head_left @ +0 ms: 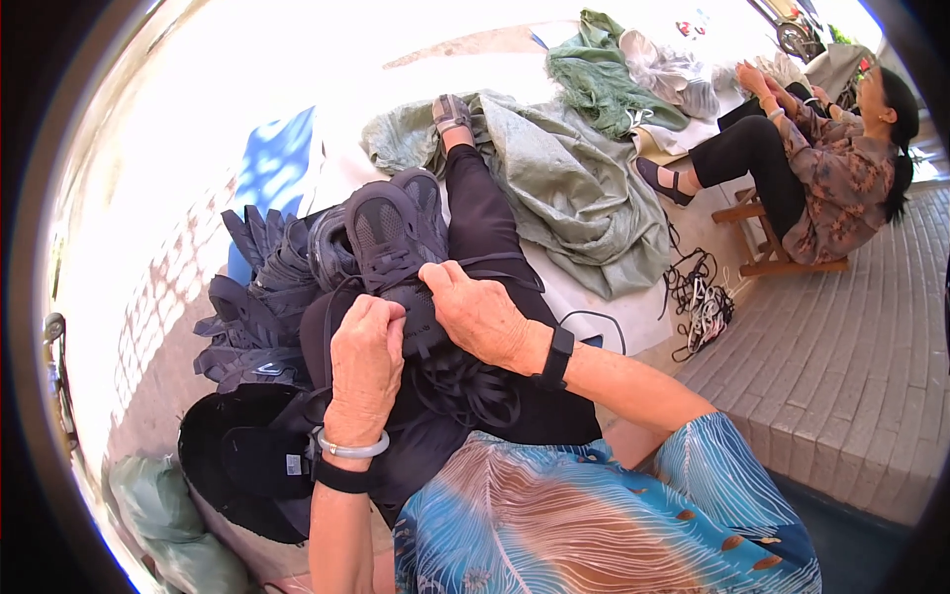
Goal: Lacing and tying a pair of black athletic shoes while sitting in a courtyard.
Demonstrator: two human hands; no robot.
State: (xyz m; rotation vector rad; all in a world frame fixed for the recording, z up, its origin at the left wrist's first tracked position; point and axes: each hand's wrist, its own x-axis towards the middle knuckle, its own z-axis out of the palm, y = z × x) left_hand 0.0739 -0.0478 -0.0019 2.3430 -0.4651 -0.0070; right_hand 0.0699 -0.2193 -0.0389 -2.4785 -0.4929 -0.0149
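A dark grey sneaker (380, 226) rests across my lap with its toe pointing away from me. My left hand (364, 354) is closed in a pinch at the near left side of its lacing. From the other side, my right hand (477, 315) pinches at the right edge of the lace rows. Dark shoelace (500, 261) trails out past my right fingers; the exact grip is partly hidden by my fingertips. Another dark shoe (424, 198) lies just behind the first. Loose black laces (470, 388) bunch on my lap under my wrists.
Several dark shoe uppers (259, 327) pile up at my left, above a black container (213, 450). Green sacks (163, 505) stand at lower left. A green tarp (564, 198) covers ground ahead. Tangled cords (701, 305) lie near a person (836, 193) on a wooden stool (757, 247).
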